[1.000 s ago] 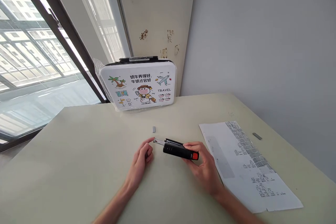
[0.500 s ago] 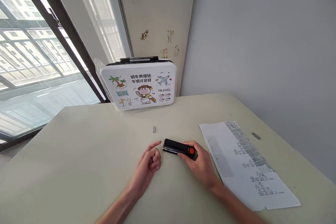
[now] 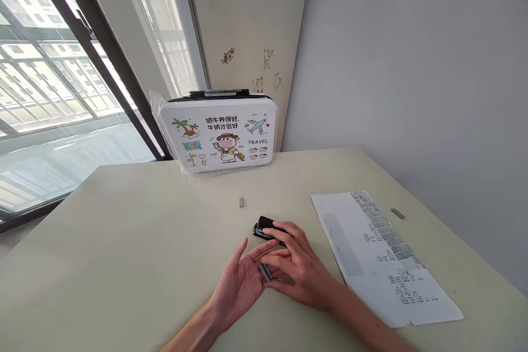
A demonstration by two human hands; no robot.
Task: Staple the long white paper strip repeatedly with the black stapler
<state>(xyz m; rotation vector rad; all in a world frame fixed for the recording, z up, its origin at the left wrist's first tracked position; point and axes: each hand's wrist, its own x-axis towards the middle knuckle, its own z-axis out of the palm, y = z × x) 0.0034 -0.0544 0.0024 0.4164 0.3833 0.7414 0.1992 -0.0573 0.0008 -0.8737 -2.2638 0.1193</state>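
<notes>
A small grey strip of staples (image 3: 265, 272) lies between my hands, over the fingers of my left hand (image 3: 243, 286). That hand is palm up with its thumb and fingers apart. My right hand (image 3: 303, 269) reaches across from the right, its thumb and a finger on the strip. Just beyond them the black stapler (image 3: 266, 223) lies on the table, partly covered by the right hand's fingers.
A white case with cartoon prints (image 3: 218, 137) stands at the table's back edge in clear plastic. One grey strip (image 3: 241, 202) lies before it, another (image 3: 397, 213) at the right. A printed white sheet (image 3: 371, 253) lies right of my hands.
My right hand has let go of the stapler and moved nearer to me, onto the grey strip. My left hand has turned palm up and opened, and the strip now shows.
</notes>
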